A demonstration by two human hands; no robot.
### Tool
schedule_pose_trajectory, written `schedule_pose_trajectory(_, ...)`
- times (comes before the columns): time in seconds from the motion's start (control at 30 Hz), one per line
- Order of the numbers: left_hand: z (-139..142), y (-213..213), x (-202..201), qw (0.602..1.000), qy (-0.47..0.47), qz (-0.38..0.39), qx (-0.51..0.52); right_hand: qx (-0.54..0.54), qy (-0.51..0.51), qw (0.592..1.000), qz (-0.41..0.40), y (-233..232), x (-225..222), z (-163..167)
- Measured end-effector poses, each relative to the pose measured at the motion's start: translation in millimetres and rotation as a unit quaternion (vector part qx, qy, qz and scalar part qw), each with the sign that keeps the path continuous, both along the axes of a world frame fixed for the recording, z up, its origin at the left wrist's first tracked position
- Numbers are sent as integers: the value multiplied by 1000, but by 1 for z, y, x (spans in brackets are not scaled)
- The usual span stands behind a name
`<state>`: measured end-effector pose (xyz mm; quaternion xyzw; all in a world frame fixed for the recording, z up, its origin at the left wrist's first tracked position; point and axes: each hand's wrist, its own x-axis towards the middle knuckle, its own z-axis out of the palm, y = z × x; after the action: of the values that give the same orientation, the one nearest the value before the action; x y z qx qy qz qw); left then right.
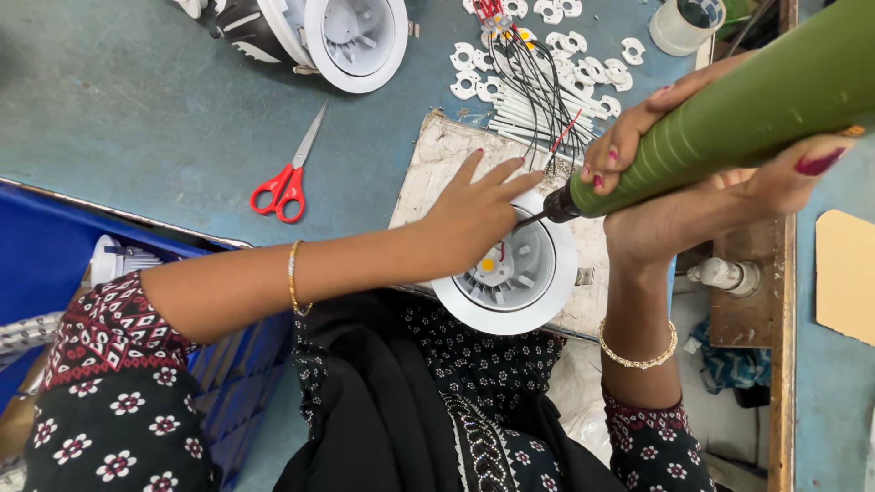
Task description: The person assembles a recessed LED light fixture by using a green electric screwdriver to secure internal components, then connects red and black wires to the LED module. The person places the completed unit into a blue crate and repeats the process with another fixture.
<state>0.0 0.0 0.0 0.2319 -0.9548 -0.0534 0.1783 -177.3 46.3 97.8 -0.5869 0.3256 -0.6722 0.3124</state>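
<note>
A worker seated at a blue-topped workbench (137,118) drives a fastener into a round white recessed light housing with a finned inner cup and a small yellow disc at its centre (508,273), which lies face-up just in front of the body, on a worn pale board (437,159) set on the bench.

The left hand (474,214) lies flat and spread over the housing's upper-left rim, fingers extended, gripping nothing and only pressing the fitting down. The right hand (693,196) is wrapped closed around a thick green cylindrical powered screwdriver (729,114), whose dark tip (547,211) angles down into the cup just beside the left fingers.

To do this well, the judgement is that the bit should sit square on the screw head before power is applied, the flat hand should keep the housing from spinning, and the fingertips should stay clear of the bit. The tool stands tilted here; a more upright line would likely lessen the risk of slipping.

Beyond the board lie a bundle of black and red wires with white sleeves (538,87) and scattered small white plastic clips (583,55). Red-handled scissors (290,178) rest to the left. Farther off, another white round housing (355,36) lies at the bench's far edge, and a blue crate (55,246) stands at the near left.
</note>
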Motion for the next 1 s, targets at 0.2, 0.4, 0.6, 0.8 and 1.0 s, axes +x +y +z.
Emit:
schedule_pose_trajectory(0.2,25,5,22,998,-70,5,-2,1,24,999,-30,-10,-7,-3)
schedule_pose_trajectory(0.4,31,18,36,999,-40,5,-7,-1,0,1000,3,-18,-16,-9)
schedule_pose_trajectory(0.6,30,24,33,999,-15,10,-33,5,10,1000,-17,-7,-20,-4)
schedule_pose_trajectory(0.8,32,24,31,998,-34,25,-55,19,-37,998,47,-19,-31,-6)
schedule_pose_trajectory(1.0,41,29,30,997,-54,20,-59,9,-15,1000,16,-19,-35,-13)
